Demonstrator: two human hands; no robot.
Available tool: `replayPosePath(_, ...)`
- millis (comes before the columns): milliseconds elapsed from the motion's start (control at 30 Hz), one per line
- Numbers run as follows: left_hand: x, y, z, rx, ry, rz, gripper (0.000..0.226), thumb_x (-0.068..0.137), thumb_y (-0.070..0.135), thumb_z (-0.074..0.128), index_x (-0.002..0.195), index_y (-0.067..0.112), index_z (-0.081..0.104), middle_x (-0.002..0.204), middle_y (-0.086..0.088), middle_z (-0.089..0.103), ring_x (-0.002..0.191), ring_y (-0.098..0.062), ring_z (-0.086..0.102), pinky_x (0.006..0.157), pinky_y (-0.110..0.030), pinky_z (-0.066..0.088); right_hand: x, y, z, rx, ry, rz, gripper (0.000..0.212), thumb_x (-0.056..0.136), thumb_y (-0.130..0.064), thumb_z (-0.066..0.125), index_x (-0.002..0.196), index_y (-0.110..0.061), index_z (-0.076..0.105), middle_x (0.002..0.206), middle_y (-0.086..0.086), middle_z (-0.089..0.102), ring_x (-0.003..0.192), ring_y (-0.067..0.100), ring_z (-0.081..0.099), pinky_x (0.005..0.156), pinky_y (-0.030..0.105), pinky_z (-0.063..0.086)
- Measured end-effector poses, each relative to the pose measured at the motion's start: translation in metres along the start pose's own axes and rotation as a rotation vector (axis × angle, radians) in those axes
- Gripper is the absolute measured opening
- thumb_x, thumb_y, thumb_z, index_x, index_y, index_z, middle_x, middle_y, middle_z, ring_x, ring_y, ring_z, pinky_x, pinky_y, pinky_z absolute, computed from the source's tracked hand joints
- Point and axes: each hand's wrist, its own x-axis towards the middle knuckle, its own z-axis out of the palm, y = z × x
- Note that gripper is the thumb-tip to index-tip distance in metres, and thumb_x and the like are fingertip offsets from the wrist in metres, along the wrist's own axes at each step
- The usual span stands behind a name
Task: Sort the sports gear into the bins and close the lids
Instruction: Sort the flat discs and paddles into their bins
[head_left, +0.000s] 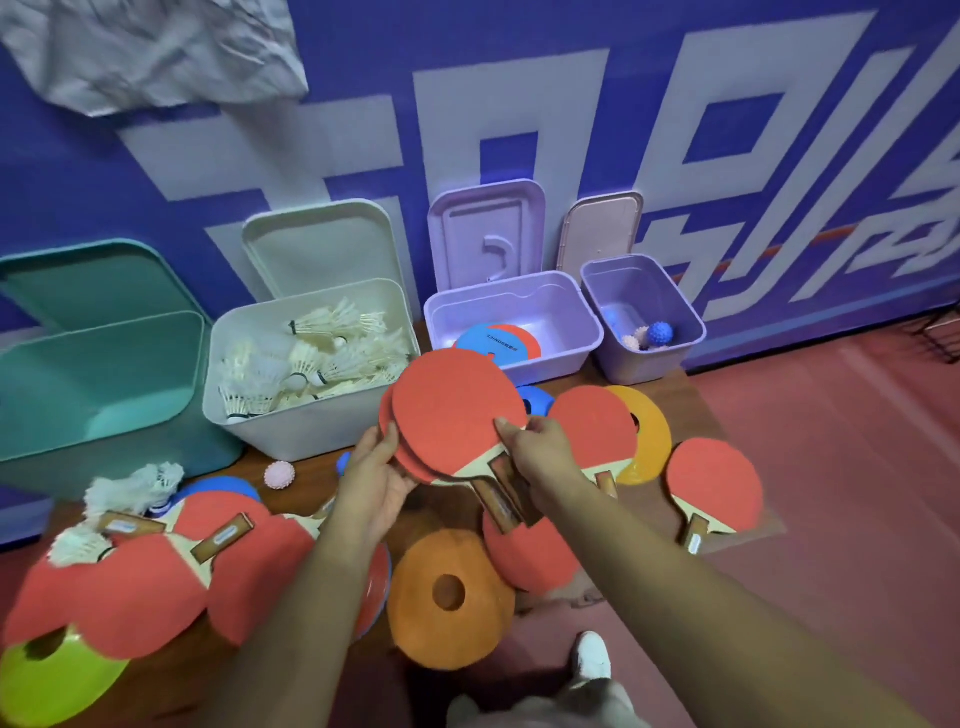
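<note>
**Paddles held in both hands**

The left hand (374, 483) holds the edge of a paddle stack (457, 410). The right hand (545, 457) grips it by the handles, thumb on top. The stack is above the table, in front of the open white bin (311, 431) and lilac bin (561, 358).
</note>
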Motion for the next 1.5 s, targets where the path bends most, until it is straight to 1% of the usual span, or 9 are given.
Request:
replayPosePath(100, -0.012, 0.014, -0.010, -0.091, -0.002, 0.032, 0.026, 0.101, 0.017, 0.043, 0.122, 0.011, 0.057, 0.120, -0.011, 0.067, 0.103, -0.020, 0.068, 0.078, -0.042, 0.059, -0.013, -0.007, 0.023, -0.064, -0.012, -0.022, 0.031, 0.084, -0.033, 0.068, 0.088, -0.003, 0.066, 0.090, 0.017, 0.072, 0.081, 0.029, 0.070, 0.080, 0.046, 0.058)
replayPosePath(267, -0.029, 0.033, -0.028, -0.165, 0.044, 0.074, 0.040, 0.099, 0.023, 0.044, 0.135, 0.008, 0.049, 0.131, -0.014, 0.061, 0.117, -0.027, 0.061, 0.081, -0.042, 0.058, -0.021, -0.021, 0.052, -0.243, -0.063, -0.115, 0.024, 0.092, -0.029, 0.063, 0.098, -0.007, 0.065, 0.093, 0.008, 0.070, 0.088, 0.024, 0.067, 0.080, 0.036, 0.053)
replayPosePath(433, -0.037, 0.056, -0.046, -0.127, 0.059, 0.115, 0.044, 0.092, 0.033, 0.059, 0.129, 0.012, 0.049, 0.131, -0.026, 0.055, 0.092, -0.039, 0.062, 0.064, -0.052, 0.036, -0.014, -0.029, 0.084, -0.416, -0.146, -0.215, 0.036, 0.094, -0.033, 0.059, 0.114, -0.003, 0.061, 0.109, 0.010, 0.067, 0.104, 0.029, 0.063, 0.084, 0.031, 0.047)
replayPosePath(567, -0.043, 0.078, -0.059, -0.137, 0.136, 0.209, 0.029, 0.097, 0.012, 0.048, 0.126, 0.014, 0.052, 0.121, -0.015, 0.066, 0.104, -0.030, 0.067, 0.082, -0.054, 0.053, -0.009, -0.044, 0.111, -0.477, -0.299, -0.266, 0.036, 0.095, -0.031, 0.057, 0.120, -0.005, 0.059, 0.114, 0.010, 0.066, 0.105, 0.027, 0.061, 0.080, 0.027, 0.041)
replayPosePath(700, -0.053, 0.102, -0.086, 0.004, 0.250, 0.238, 0.024, 0.095, 0.002, 0.047, 0.117, 0.008, 0.053, 0.121, -0.020, 0.063, 0.107, -0.033, 0.063, 0.095, -0.055, 0.048, -0.012, -0.063, 0.141, -0.447, -0.455, -0.294, 0.031, 0.095, -0.028, 0.059, 0.119, -0.008, 0.058, 0.096, 0.002, 0.065, 0.083, 0.018, 0.063, 0.074, 0.027, 0.047)
replayPosePath(933, -0.060, 0.189, -0.155, 0.225, 0.405, 0.258, 0.016, 0.087, 0.018, 0.068, 0.100, 0.017, 0.059, 0.086, -0.008, 0.066, 0.066, -0.017, 0.062, 0.056, -0.032, 0.055, -0.019, -0.097, 0.222, -0.630, -0.685, -0.395, 0.031, 0.093, -0.028, 0.063, 0.118, -0.009, 0.062, 0.106, 0.005, 0.068, 0.091, 0.020, 0.065, 0.081, 0.030, 0.050)
replayPosePath(1233, 0.009, 0.293, -0.269, 0.168, 0.454, 0.261, 0.028, 0.088, 0.008, 0.064, 0.116, 0.008, 0.057, 0.099, -0.014, 0.068, 0.067, -0.019, 0.068, 0.060, -0.037, 0.058, -0.006, -0.120, 0.366, -1.070, -0.712, -0.691, 0.065, 0.074, -0.050, 0.076, 0.122, -0.016, 0.048, 0.108, 0.000, 0.066, 0.100, 0.021, 0.061, 0.082, 0.036, 0.050)
replayPosePath(1367, 0.053, 0.338, -0.319, 0.177, 0.443, 0.204, 0.031, 0.092, 0.007, 0.060, 0.122, 0.003, 0.054, 0.102, -0.016, 0.069, 0.073, -0.021, 0.070, 0.058, -0.036, 0.060, 0.008, -0.115, 0.429, -1.394, -0.586, -0.885, 0.044, 0.081, -0.037, 0.068, 0.111, -0.015, 0.045, 0.107, 0.008, 0.066, 0.095, 0.031, 0.062, 0.065, 0.034, 0.042)
replayPosePath(1500, 0.104, 0.358, -0.356, 0.263, 0.415, 0.130, 0.024, 0.093, 0.009, 0.060, 0.116, 0.006, 0.055, 0.098, -0.014, 0.066, 0.074, -0.022, 0.065, 0.077, -0.048, 0.056, 0.030, -0.100, 0.482, -1.434, -0.495, -0.874, 0.036, 0.088, -0.036, 0.061, 0.108, -0.013, 0.043, 0.102, 0.013, 0.066, 0.093, 0.036, 0.062, 0.065, 0.036, 0.041)
